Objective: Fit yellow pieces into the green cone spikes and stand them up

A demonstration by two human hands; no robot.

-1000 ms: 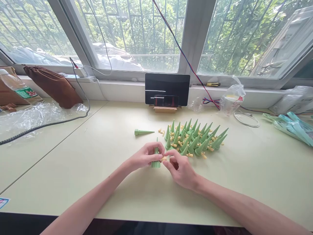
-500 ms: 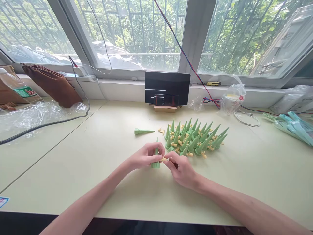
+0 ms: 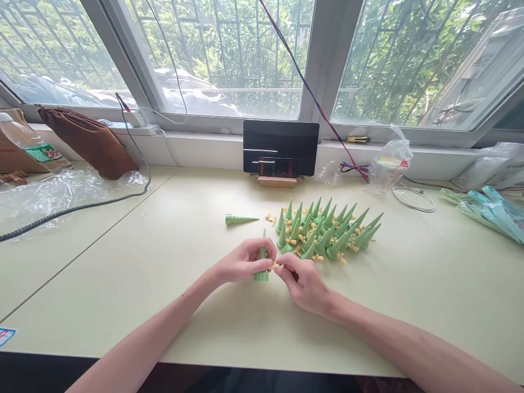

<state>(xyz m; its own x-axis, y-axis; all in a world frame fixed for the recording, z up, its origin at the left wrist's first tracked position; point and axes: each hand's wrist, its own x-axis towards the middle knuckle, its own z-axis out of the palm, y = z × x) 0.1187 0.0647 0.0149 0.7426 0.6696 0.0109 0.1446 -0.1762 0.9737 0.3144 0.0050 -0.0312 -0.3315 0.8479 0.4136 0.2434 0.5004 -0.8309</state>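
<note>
My left hand is closed round a green plant watering spike, its ribbed cap toward me and its tip pointing away. Between the fingertips of both hands is a small yellow valve, partly hidden by the fingers. My right hand pinches that valve from the right. Just beyond my hands stand several green spikes in a tight group, tips up, with yellow valves among them. Another green spike lies on its side to the left of the group, near a few loose yellow pieces.
A tablet with a phone before it leans at the back of the pale table. A brown pouch, a bottle and a black cable are at left. Plastic bags and a white cable lie at right.
Almost nothing differs. Both hands stay in place on the spike and the valve, with only a slight shift of the fingertips and the view.
</note>
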